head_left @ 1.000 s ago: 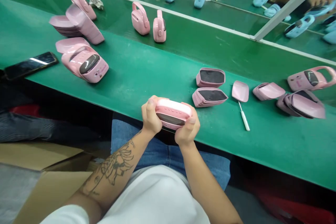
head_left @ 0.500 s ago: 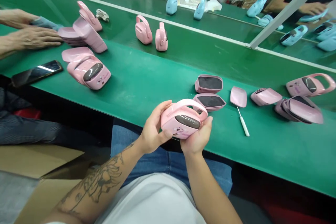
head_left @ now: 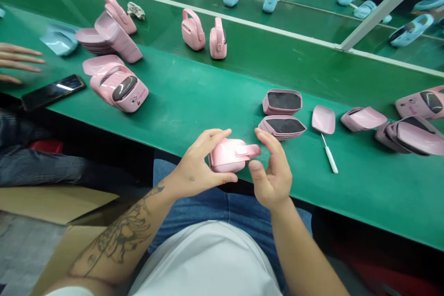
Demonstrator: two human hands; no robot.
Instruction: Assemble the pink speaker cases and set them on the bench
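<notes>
My left hand [head_left: 197,164] holds a pink handled case [head_left: 227,156] by its body, above the front edge of the green table. The case is turned sideways, its handle pointing right. Beside the handle, my right hand [head_left: 274,171] is open, with thumb and fingers apart around the handle's end. Beyond my right hand lie two stacks of pink shells with dark faces, a rear stack [head_left: 282,101] and a nearer stack [head_left: 282,127]. A single pink shell [head_left: 323,119] lies to their right, with a white-handled tool [head_left: 331,159] just in front.
Two pink cases, one [head_left: 193,30] and another [head_left: 218,39], stand at the back. Left are a pink case [head_left: 126,88], pink shells [head_left: 116,37], a phone [head_left: 53,91] and another person's hand [head_left: 19,60]. More shells [head_left: 412,136] lie right. A white rail [head_left: 277,25] crosses behind.
The held case has turned from its dark-windowed front to its side. My right hand has let go and opened. The other person's hands have drawn left, uncovering a blue packet.
</notes>
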